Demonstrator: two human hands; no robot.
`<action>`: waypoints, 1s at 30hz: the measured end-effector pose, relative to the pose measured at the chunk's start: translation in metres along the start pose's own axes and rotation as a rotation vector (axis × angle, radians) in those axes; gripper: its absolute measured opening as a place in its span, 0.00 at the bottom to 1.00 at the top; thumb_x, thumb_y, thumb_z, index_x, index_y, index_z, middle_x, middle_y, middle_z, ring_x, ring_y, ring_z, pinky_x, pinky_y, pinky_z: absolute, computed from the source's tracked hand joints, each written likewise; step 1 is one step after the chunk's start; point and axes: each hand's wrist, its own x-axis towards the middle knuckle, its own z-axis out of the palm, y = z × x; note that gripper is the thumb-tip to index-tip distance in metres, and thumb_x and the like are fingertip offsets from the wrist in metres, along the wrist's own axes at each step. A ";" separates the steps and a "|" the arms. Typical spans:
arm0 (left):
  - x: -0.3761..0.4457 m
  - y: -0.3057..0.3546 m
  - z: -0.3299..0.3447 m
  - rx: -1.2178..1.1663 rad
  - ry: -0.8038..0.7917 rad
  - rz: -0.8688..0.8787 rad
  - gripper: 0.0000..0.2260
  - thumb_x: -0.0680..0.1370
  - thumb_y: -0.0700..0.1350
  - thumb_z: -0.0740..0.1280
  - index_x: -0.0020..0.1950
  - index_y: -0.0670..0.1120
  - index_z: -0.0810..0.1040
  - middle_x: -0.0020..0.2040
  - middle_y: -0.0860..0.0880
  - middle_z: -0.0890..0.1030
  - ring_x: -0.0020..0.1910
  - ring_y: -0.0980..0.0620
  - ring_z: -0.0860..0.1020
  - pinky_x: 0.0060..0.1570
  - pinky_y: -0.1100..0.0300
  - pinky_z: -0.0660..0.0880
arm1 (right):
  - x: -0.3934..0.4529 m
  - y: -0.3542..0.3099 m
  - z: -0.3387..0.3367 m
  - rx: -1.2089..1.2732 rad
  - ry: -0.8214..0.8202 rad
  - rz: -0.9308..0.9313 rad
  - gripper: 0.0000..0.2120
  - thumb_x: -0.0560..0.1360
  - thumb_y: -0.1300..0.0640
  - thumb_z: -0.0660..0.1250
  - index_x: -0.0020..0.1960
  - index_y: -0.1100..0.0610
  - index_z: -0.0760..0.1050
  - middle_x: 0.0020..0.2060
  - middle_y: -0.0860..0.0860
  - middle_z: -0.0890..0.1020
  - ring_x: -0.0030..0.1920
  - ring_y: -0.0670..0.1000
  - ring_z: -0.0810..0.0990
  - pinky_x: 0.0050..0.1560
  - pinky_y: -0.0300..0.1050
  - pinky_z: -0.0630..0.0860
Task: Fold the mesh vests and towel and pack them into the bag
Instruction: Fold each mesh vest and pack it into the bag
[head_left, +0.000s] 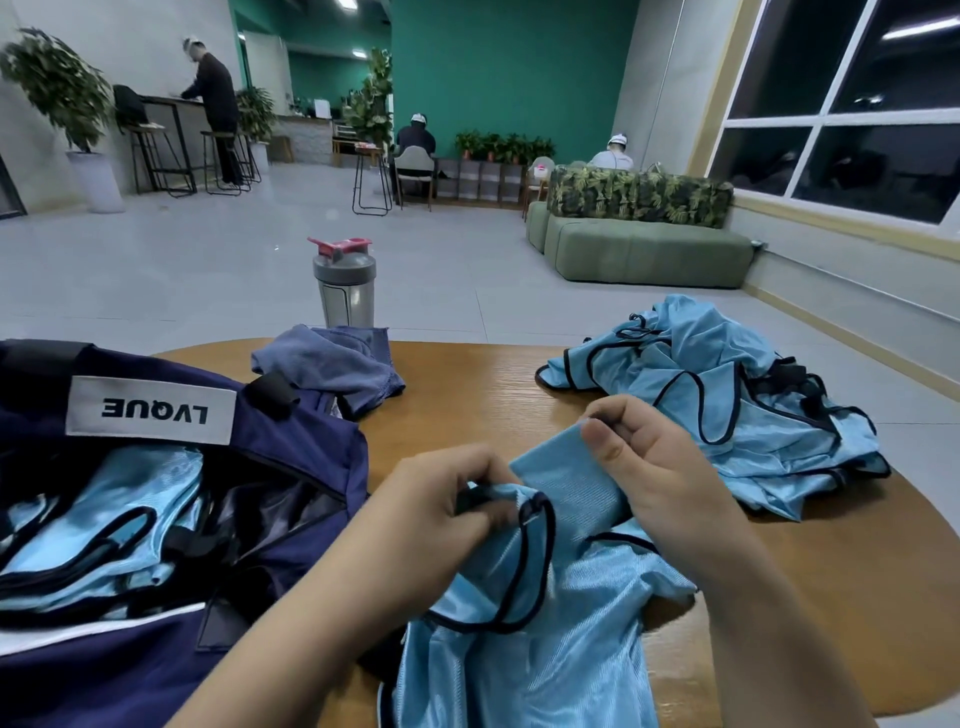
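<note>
Vest (524, 639), held at the table's near edge: our left hand (441, 512) and right hand (657, 467) pinch its top trim, body hanging toward us, bag (291, 452) open at left.

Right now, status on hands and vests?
Left hand and right hand both pinching one vest. Loose vest pile waiting. Bag open, nothing blocking.

A: Where does everything sit for you?
B: On your table (810, 613), the bag (280, 467) lies left with vests inside; the towel (332, 364) and bottle (345, 286) behind it; the vest pile (727, 395) far right.
</note>
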 end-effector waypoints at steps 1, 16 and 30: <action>0.000 0.000 -0.003 -0.003 -0.004 0.009 0.12 0.75 0.36 0.68 0.35 0.51 0.78 0.26 0.60 0.76 0.25 0.64 0.70 0.29 0.71 0.65 | 0.000 0.001 -0.003 0.008 -0.010 0.001 0.11 0.70 0.47 0.64 0.45 0.54 0.75 0.32 0.41 0.78 0.35 0.40 0.74 0.37 0.31 0.71; 0.003 -0.014 -0.011 0.367 0.255 0.210 0.08 0.76 0.37 0.62 0.45 0.48 0.79 0.44 0.58 0.76 0.46 0.58 0.74 0.47 0.69 0.69 | 0.001 0.003 -0.006 -0.071 0.344 0.102 0.07 0.76 0.54 0.66 0.39 0.51 0.78 0.34 0.50 0.83 0.38 0.48 0.79 0.47 0.52 0.77; -0.004 -0.001 0.022 -0.025 0.241 0.243 0.03 0.76 0.48 0.62 0.43 0.55 0.73 0.37 0.60 0.76 0.35 0.61 0.73 0.36 0.71 0.68 | -0.017 -0.016 0.018 0.016 -0.173 0.000 0.04 0.76 0.55 0.63 0.48 0.49 0.75 0.39 0.61 0.81 0.40 0.58 0.78 0.46 0.54 0.75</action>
